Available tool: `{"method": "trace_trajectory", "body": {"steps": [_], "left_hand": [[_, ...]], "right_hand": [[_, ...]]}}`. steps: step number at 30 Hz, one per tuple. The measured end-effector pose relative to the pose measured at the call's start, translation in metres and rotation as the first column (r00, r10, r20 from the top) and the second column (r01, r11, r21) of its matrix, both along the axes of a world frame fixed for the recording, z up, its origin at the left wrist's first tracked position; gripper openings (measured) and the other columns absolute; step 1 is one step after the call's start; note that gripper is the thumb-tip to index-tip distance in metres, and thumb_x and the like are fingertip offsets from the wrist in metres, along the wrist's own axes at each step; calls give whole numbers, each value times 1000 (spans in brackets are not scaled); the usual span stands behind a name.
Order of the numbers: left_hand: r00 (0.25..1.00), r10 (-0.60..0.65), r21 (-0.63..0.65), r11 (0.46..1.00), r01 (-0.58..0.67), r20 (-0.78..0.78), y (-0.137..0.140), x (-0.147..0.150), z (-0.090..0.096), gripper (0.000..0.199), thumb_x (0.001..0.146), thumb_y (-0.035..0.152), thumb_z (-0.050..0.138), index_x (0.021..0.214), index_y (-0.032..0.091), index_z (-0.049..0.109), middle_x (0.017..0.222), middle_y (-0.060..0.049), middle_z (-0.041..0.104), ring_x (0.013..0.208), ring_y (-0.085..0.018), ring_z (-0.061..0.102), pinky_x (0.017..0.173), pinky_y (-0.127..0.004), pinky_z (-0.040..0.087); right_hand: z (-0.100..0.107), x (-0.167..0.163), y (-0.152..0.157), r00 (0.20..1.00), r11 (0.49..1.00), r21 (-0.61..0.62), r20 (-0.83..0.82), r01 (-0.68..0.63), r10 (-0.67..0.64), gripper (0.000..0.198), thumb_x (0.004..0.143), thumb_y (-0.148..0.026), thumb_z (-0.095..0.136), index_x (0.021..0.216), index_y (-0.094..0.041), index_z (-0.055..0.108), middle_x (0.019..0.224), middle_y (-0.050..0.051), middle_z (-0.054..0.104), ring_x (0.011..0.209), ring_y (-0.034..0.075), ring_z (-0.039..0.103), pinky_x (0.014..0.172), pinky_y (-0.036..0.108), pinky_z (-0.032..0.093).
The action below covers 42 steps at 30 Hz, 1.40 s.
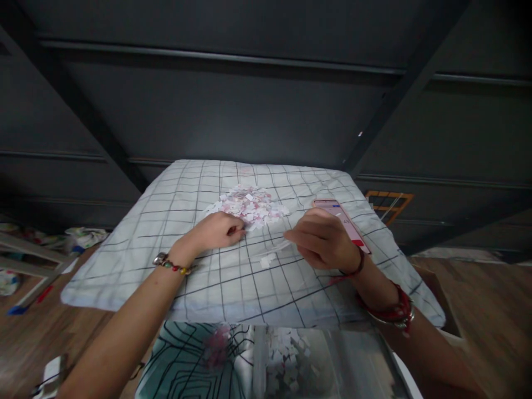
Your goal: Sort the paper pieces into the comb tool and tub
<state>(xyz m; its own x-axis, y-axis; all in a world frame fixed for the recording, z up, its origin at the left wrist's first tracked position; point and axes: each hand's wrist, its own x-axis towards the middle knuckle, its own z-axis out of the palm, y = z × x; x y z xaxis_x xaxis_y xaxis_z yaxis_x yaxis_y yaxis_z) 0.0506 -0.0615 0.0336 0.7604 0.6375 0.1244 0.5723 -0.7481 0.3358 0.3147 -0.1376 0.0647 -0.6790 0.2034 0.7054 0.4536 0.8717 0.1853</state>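
A heap of small white and pink paper pieces (255,204) lies on the checked cloth. At the heap's near left edge rests my left hand (219,230), its fingers curled in and thumb against them; whatever they hold, if anything, is hidden. My right hand (320,238) is raised over the cloth to the right, its fingertips pinched on the edge of a small clear plastic bag (276,249). A few white pieces (268,259) show in or under the bag's lower left part. Just behind my right hand lies a phone (351,224) with a lit screen, partly covered by the hand.
The checked cloth (203,299) covers the table. Nearest me are a clear bag with white pieces (286,360), a small pink packet (216,346) and a green patterned fabric (183,366). A dark panelled wall (233,116) rises behind. A white charger-like block (53,368) sits lower left.
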Motion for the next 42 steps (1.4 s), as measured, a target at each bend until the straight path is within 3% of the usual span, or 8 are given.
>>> {"method": "trace_trajectory", "body": {"steps": [8,12,14,17,19,21,33,42], "left_hand": [[999,-20,-80,997,24,49,5,-6,-5,28,79,34,57,57,20,47,50,6,46,48,-8,39,51,-24,28],[998,21,-74,997,-17,56,6,-9,-1,29,79,34,56,56,20,44,50,6,44,48,-8,37,52,-25,28],[997,49,-55,997,-46,52,8,-13,1,31,80,33,54,55,20,42,50,6,43,49,-8,37,52,-25,27],[992,114,-13,993,-114,49,13,-23,4,32,80,34,53,54,21,39,49,6,39,48,-8,35,52,-26,26],[987,152,10,988,-153,48,15,-29,5,33,79,34,54,54,21,39,48,6,38,47,-8,33,52,-27,24],[985,165,9,986,-165,45,17,-33,5,33,78,35,55,53,21,39,47,6,39,47,-8,33,51,-27,24],[991,115,-52,992,-111,72,17,-28,-1,32,80,35,52,54,21,37,48,6,38,48,-9,34,52,-27,25],[993,116,-65,991,-114,21,15,-29,1,34,79,35,56,53,21,39,49,5,42,50,-9,35,54,-27,28]], "right_hand": [[4,6,-4,1000,999,-35,6,-20,20,24,81,-7,46,96,-22,58,67,-4,61,61,12,53,63,30,43],[13,5,-18,991,991,23,-33,130,-129,25,82,-8,50,102,-21,58,70,-2,63,63,14,54,61,30,42],[18,-1,-28,953,951,59,12,303,-304,25,83,-8,50,103,-19,60,69,-1,63,64,15,55,62,31,42],[20,-11,-41,828,832,145,102,536,-551,23,82,-8,48,97,-14,64,65,2,61,60,17,53,57,32,39],[18,-15,-46,758,768,180,137,614,-638,24,81,-6,47,94,-12,66,62,3,60,57,18,51,54,32,37],[16,-18,-51,740,755,159,150,637,-656,24,81,-6,46,93,-12,66,60,2,60,55,17,50,53,31,37],[20,-37,-51,920,922,-49,100,384,-378,25,87,-6,43,98,-14,64,72,3,69,63,15,58,61,30,44],[16,-25,-50,973,978,-90,151,191,-176,24,83,-2,45,96,-13,62,70,4,65,67,15,56,63,31,45]]}}
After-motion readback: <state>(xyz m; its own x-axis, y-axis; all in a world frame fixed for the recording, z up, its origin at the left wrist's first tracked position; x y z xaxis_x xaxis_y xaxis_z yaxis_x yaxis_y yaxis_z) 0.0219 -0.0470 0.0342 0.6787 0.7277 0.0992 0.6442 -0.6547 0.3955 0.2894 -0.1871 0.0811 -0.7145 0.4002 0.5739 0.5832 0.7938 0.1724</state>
